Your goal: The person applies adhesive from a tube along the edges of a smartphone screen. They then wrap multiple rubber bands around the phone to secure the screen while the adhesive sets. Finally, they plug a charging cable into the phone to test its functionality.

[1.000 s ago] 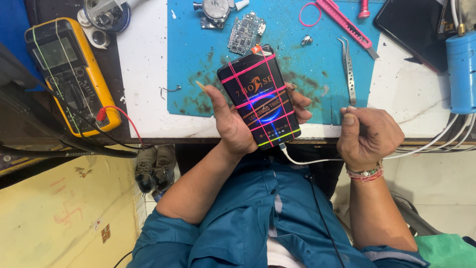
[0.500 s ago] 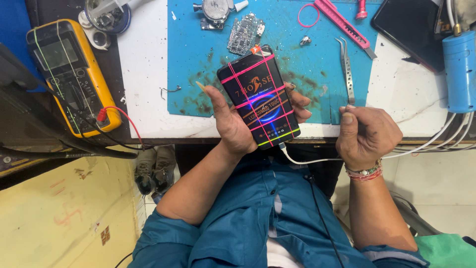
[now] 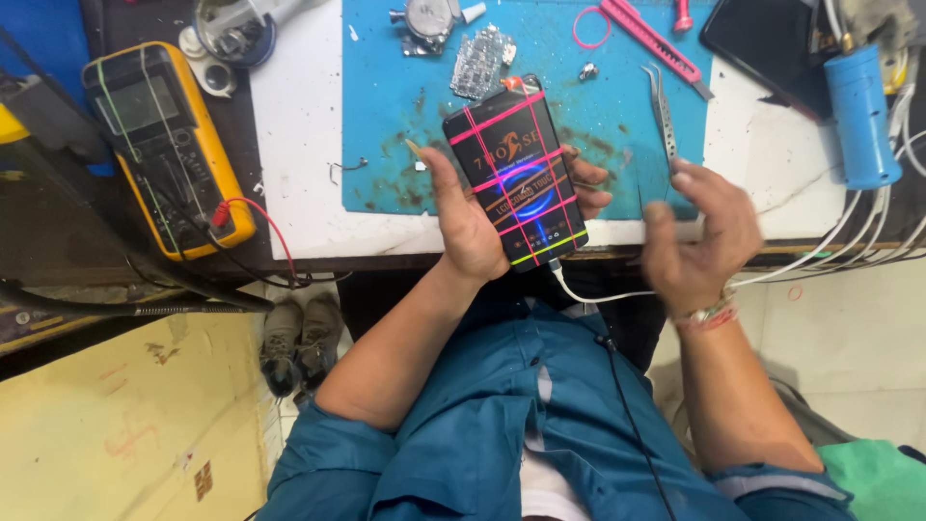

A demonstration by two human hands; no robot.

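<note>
My left hand [image 3: 471,224] holds a black smartphone [image 3: 516,178] over the near edge of the blue work mat [image 3: 386,116]. The phone's screen is lit and pink and green rubber bands wrap around it. A white cable [image 3: 598,294] is plugged into its bottom end. My right hand [image 3: 699,232] hovers to the right of the phone, blurred, with fingers spread and nothing in it. Metal tweezers [image 3: 662,114] lie on the mat just beyond that hand.
A yellow multimeter [image 3: 164,145] with red and black leads lies at the left. A small circuit board [image 3: 480,60], a pink cutter knife [image 3: 654,43], a pink rubber band [image 3: 591,26] and a blue cylindrical tool [image 3: 861,116] lie farther back. White cables run along the right edge.
My right hand was a closed fist resting at the table edge; now it has opened and lifted toward the tweezers. The phone stays in my left hand.
</note>
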